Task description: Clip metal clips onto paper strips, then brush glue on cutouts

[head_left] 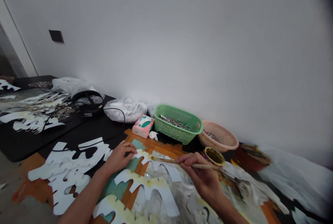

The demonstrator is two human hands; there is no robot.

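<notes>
My right hand is closed around a thin, light wooden brush, its tip over a white scalloped cut-out stained yellow along the upper edge. At that cut-out's left end, the fingertips of my left hand pinch or press its tip; the exact grip is partly hidden. Nearer to me lie a second yellow-stained cut-out and a third one. Just beyond my right hand stands an open round tub with dark yellowish stuff inside.
Plain white cut-outs are piled left of my left arm. Behind my hands stand a tissue box, a green basket of metal pieces and a pink basin. A crumpled cloth lies right; a black headset sits farther left.
</notes>
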